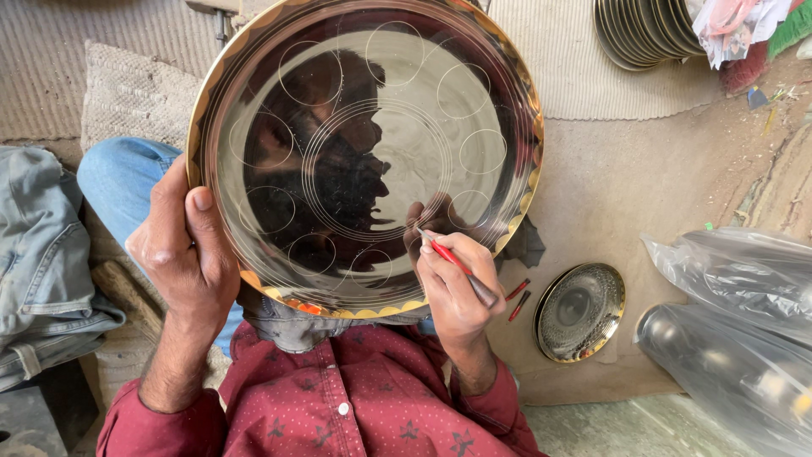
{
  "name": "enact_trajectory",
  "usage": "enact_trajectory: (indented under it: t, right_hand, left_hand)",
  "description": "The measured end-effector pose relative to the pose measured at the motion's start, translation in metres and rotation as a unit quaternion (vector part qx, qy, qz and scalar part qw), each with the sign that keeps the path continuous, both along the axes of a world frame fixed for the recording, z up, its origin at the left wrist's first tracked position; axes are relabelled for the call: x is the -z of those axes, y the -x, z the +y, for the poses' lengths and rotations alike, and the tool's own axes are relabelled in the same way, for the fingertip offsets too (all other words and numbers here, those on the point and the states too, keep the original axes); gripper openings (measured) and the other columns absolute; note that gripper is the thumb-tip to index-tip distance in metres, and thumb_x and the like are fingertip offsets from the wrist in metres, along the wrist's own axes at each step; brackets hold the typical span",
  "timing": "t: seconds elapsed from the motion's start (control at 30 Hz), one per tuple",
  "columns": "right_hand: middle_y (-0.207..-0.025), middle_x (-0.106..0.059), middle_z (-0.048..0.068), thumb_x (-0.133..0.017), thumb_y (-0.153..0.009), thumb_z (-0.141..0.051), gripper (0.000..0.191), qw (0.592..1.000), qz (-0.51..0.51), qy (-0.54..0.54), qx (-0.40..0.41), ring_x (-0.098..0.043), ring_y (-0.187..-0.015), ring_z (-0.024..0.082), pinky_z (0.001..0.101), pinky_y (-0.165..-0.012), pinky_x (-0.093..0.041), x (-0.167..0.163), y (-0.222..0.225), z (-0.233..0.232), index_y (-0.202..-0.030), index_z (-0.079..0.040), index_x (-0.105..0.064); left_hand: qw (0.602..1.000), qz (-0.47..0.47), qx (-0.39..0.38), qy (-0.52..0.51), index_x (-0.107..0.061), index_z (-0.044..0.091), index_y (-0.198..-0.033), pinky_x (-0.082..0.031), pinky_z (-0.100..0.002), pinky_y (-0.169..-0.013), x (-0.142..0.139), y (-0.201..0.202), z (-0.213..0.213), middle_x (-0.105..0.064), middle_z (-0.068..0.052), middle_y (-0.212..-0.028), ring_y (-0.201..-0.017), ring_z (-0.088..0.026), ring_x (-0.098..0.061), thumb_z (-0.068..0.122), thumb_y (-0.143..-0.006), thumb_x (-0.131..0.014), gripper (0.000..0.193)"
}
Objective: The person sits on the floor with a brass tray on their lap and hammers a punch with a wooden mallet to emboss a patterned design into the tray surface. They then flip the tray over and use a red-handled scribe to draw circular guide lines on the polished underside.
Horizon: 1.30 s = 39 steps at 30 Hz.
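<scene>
**Large plate being steadied and marked**

The shiny round plate (pixel 372 152) is being gripped at its left rim by the left hand (pixel 182 254), thumb pressed on the face. A red-tipped tool (pixel 457 264) is being pinched in the right hand (pixel 452 288), its tip being held against the plate's lower right.

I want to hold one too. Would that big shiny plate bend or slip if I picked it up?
Probably stiff: the big shiny plate keeps its round shape though the left hand grips only one edge. It may be slippery, since its surface is mirror-smooth. It looks thin, so likely light for its size. The right hand works on it with a red tool.
</scene>
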State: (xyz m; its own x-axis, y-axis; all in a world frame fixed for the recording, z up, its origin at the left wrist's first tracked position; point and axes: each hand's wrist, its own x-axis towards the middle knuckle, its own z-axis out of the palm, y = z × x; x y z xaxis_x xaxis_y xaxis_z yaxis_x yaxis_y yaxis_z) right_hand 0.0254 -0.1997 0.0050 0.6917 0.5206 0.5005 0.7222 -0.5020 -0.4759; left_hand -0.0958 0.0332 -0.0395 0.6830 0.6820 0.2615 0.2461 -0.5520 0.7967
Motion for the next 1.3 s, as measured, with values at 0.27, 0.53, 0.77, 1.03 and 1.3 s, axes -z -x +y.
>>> enact_trajectory:
  t: [0.27,0.53,0.77,1.03,1.3]
  right_hand:
    - [-0.106,-0.068,0.012,-0.084,-0.080,0.014,0.026,0.999,0.026,0.005,-0.030,-0.076,-0.096,0.023,0.0281,-0.078,-0.066,-0.004,0.002,-0.004,-0.099,0.000,-0.072]
    - [-0.105,-0.067,0.012,-0.083,-0.080,0.012,0.023,0.996,0.069,0.002,-0.064,-0.076,-0.096,0.023,0.0294,-0.081,-0.066,-0.009,0.005,-0.010,-0.095,0.001,-0.072]
    - [-0.105,-0.069,0.012,-0.083,-0.080,0.011,0.020,0.994,0.081,0.013,-0.077,-0.076,-0.094,0.023,0.0289,-0.080,-0.066,-0.015,0.009,-0.016,-0.095,0.002,-0.072]
    - [-0.105,-0.069,0.012,-0.083,-0.080,0.007,0.021,0.989,0.084,0.047,-0.111,-0.076,-0.092,0.021,0.0279,-0.077,-0.065,-0.025,0.007,-0.022,-0.098,0.001,-0.073]
    - [-0.105,-0.070,0.012,-0.084,-0.080,0.007,0.021,0.989,0.083,0.045,-0.113,-0.075,-0.090,0.020,0.0268,-0.074,-0.064,-0.023,0.006,-0.022,-0.097,0.001,-0.073]
  left_hand:
    - [1.000,0.006,-0.003,0.003,-0.061,-0.006,-0.140,-0.050,-0.031,-0.069,0.001,0.000,0.000,-0.070,-0.016,-0.092,-0.072,-0.020,-0.067,0.013,-0.127,-0.051,0.025]
    - [1.000,0.016,-0.007,0.007,-0.061,-0.006,-0.139,-0.046,-0.031,-0.065,0.000,0.000,-0.001,-0.065,-0.014,-0.083,-0.065,-0.018,-0.062,0.012,-0.125,-0.051,0.025]
    - [1.000,0.007,0.000,-0.001,-0.060,-0.005,-0.141,-0.047,-0.029,-0.067,-0.003,-0.002,-0.001,-0.067,-0.014,-0.087,-0.068,-0.015,-0.062,0.010,-0.125,-0.049,0.024]
    - [1.000,-0.011,0.004,0.004,-0.059,-0.005,-0.142,-0.049,-0.030,-0.067,-0.006,-0.006,0.001,-0.071,-0.018,-0.102,-0.071,-0.018,-0.063,0.011,-0.124,-0.050,0.027]
    - [1.000,0.002,0.004,0.004,-0.059,-0.005,-0.143,-0.050,-0.030,-0.069,-0.004,-0.004,0.001,-0.072,-0.017,-0.104,-0.073,-0.019,-0.065,0.012,-0.126,-0.051,0.025]
